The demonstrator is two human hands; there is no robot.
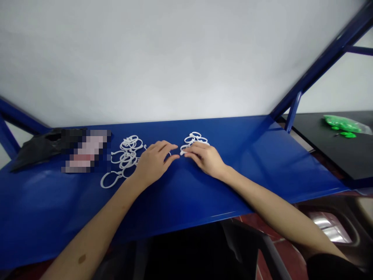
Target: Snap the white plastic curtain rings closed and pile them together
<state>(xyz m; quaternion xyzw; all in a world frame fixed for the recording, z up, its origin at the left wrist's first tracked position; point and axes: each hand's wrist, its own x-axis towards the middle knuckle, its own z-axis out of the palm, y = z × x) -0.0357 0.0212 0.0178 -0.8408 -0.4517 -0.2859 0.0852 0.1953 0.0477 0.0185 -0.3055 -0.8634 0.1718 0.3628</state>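
My left hand is held low over the blue table, its thumb and forefinger spread with a gap between them. A bit of white shows behind those fingers, too small and covered to make out. Just left of this hand lies a tangled heap of white plastic rings, some with small hooks. My right hand pinches the edge of a white plastic ring between thumb and fingers. Beyond its knuckles, several more white rings lie close together on the table, partly hidden by the hand.
The blue metal table backs onto a pale wall, with a blue slanted brace at the right. A black plastic bag and a blurred-out pinkish item lie left. Green pieces in a clear bag sit on a black table.
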